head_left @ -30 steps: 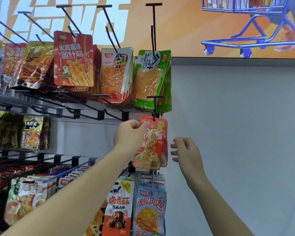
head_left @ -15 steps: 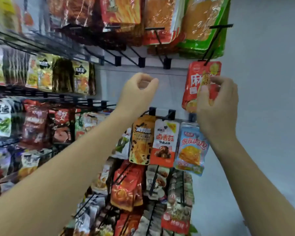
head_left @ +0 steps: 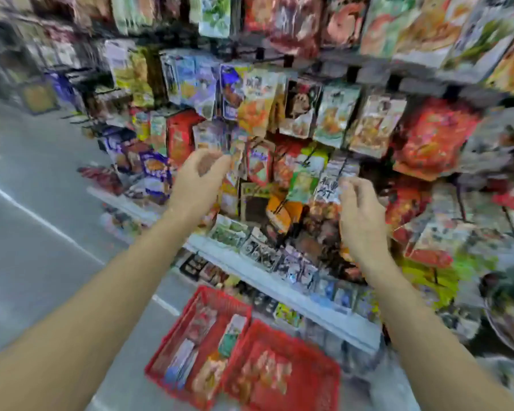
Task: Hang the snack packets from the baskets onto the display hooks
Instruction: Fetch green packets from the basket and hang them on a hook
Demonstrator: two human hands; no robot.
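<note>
The view is blurred by motion. Two red baskets sit on the floor below the rack: the left basket (head_left: pixel 172 345) holds several snack packets (head_left: pixel 232 333), and the right basket (head_left: pixel 321 381) holds red packets (head_left: pixel 264 372). My left hand (head_left: pixel 199 179) hangs in front of the hanging packets (head_left: pixel 258 105) with its fingers loosely curled and nothing in it. My right hand (head_left: pixel 359 218) is also empty, fingers apart, in front of the lower packets. Both hands are well above the baskets.
The display rack fills the upper and right part of the view, with packets on hooks in several rows. A white shelf edge (head_left: pixel 279 280) runs below the hands. Grey floor (head_left: pixel 42 203) with a white line lies to the left.
The view has swung down from the top hooks to the lower rack and the baskets. My right hand has let go of the red packet on the hook; both hands have dropped lower.
</note>
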